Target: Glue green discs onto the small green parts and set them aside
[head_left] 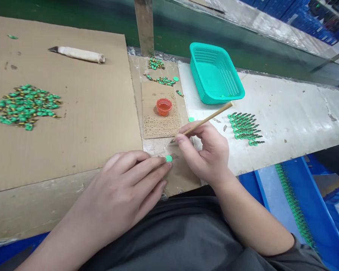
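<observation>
My left hand (132,180) lies low over the work strip, its fingers drawn together. Its index and middle fingertips hold a small round green disc (168,159) at the edge. My right hand (207,150) is closed in a pen grip around a thin wooden brush (211,117). The brush's dark tip points down and left, a short way above the disc and apart from it. Beyond the hands, a small red cup (164,107) of liquid stands on a speckled cardboard piece (158,130). Another green disc (191,119) lies just past my right hand.
A heap of small green, yellow and dark figures (28,105) lies on cardboard at left, below a wrapped pointed tool (80,55). Smaller piles (156,63) sit beyond the cup. A teal basket (214,98) stands right of them, with rows of figures on discs (244,126) nearby.
</observation>
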`<state>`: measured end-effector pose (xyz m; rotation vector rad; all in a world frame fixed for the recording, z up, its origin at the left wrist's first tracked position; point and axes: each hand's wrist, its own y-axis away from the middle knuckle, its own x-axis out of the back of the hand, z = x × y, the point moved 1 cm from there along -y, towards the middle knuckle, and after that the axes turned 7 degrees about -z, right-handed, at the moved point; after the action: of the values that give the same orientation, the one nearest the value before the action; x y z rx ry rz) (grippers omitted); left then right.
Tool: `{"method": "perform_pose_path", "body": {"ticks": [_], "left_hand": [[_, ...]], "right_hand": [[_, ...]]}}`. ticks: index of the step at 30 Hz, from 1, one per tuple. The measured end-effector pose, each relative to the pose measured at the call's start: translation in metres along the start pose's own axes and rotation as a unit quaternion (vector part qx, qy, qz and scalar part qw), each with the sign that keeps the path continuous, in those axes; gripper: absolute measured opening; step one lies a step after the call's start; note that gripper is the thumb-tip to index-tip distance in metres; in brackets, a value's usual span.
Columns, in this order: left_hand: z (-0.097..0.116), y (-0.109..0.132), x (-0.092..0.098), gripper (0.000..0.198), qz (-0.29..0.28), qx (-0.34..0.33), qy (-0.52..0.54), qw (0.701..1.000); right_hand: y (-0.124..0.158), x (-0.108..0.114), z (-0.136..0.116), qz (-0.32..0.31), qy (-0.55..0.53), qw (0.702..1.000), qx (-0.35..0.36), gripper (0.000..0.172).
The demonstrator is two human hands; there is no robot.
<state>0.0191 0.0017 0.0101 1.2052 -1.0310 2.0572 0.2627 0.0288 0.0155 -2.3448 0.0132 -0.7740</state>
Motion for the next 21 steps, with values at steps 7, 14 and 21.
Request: {"method": "perform_pose_path", "body": {"ticks": [7, 14, 21], "left_hand": [[-0.0003, 0.0003, -0.0001, 0.034, -0.004, 0.008, 0.012, 1.000], [0.0013, -0.0025, 0.0015, 0.043, 0.005, 0.001, 0.002, 1.000], [0.0004, -0.0004, 0.0022, 0.044, -0.003, 0.008, 0.011, 1.000]], "right_hand": [[0.0067, 0.0071, -0.0061, -0.061, -0.059, 0.996, 0.021, 0.016], [0.0066, 0.0076, -0.0042, -0.086, -0.072, 0.993, 0.039, 0.012], [0.0075, 0.0063, -0.0035, -0.087, -0.071, 0.993, 0.037, 0.014]]}}
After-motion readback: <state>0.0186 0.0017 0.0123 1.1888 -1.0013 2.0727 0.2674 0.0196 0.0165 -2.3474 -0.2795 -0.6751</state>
